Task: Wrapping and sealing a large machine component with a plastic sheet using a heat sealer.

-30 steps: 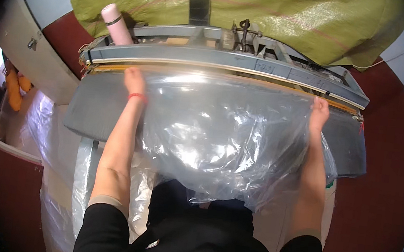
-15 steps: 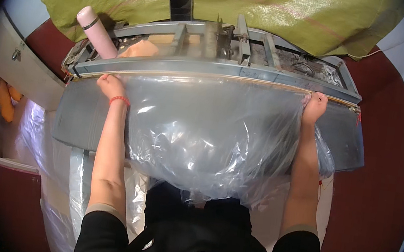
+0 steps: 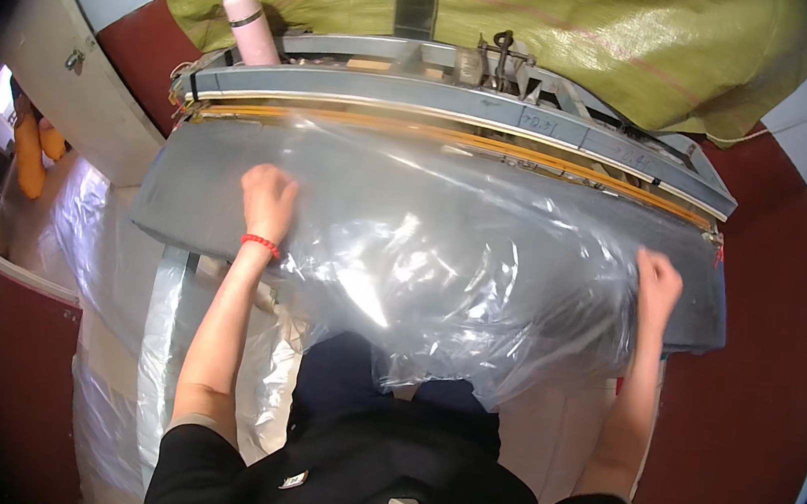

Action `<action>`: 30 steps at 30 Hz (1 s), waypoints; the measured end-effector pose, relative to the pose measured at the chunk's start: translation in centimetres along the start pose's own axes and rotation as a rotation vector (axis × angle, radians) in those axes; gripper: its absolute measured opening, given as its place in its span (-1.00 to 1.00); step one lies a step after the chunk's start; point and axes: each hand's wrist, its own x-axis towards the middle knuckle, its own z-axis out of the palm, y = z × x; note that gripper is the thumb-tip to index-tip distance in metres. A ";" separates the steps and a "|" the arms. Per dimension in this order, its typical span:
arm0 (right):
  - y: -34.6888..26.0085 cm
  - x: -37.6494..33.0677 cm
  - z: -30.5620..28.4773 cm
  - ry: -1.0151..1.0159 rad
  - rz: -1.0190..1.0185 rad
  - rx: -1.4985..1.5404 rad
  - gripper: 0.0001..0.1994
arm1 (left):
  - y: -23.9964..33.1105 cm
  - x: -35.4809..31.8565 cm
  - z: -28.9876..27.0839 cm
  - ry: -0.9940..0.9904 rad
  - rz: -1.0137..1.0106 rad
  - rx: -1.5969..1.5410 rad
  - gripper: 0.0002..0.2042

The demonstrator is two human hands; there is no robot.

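Note:
A large clear plastic sheet (image 3: 444, 247), crinkled and shiny, lies across a long grey padded surface (image 3: 201, 177). Its near part hangs toward my lap, and its far edge reaches an orange strip (image 3: 438, 136) under a long metal bar (image 3: 343, 88). At the sheet's left side my left hand (image 3: 269, 199), with a red bracelet on the wrist, is closed on the film's edge. My right hand (image 3: 660, 283) pinches the opposite side, lower and closer to me. Fingertips of both hands are partly hidden.
Behind the bar stand a metal frame (image 3: 583, 101), a pink flask (image 3: 253, 27) and a dark phone (image 3: 415, 12). Yellow-green woven sheeting (image 3: 554, 14) covers the back. More clear plastic (image 3: 95, 385) lies at lower left, near a pale door (image 3: 76, 51).
Both hands have come back toward me from the bar, drawing the plastic along. The bar has lifted, uncovering the orange strip. My view has shifted slightly.

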 end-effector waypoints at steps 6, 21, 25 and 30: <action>-4.0 -9.1 -7.6 -1.042 0.104 -0.849 -0.79 | 4.1 -1.1 -2.3 -0.171 0.020 -0.318 -0.94; -21.7 -3.8 21.1 -0.600 -0.160 0.301 -0.52 | 16.0 -6.7 -6.7 -0.060 0.513 -0.423 -0.79; -22.7 -3.5 19.0 -0.556 -0.128 0.631 -0.85 | 14.2 -5.2 -8.2 -0.147 0.196 -0.633 -0.47; -18.4 1.9 9.5 -0.073 -0.273 0.418 -0.80 | 6.2 -9.3 -8.6 -1.430 0.094 -1.071 -0.84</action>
